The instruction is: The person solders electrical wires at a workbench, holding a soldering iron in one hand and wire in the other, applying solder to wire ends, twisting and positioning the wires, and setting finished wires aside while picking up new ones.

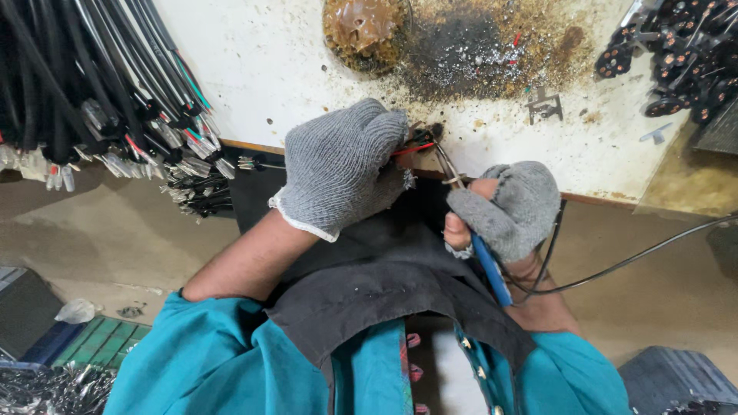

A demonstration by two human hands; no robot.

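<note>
My left hand (342,165), in a grey knit glove, is closed around a bundle of thin wires (415,142), one of them red, at the edge of a stained white workbench (261,69). In a fingerless grey glove, my right hand (507,207) grips a blue-handled soldering iron (488,269). Its metal tip (444,163) reaches up to the wire ends beside my left fingers. A black cord (638,257) trails from the iron to the right.
A thick bunch of black cables with stripped ends (115,100) hangs over the bench at left. A brown solder-caked holder (365,27) and burnt residue (492,54) lie at the back. Dark connector parts (684,54) are piled at the top right. A black cloth (384,269) covers my lap.
</note>
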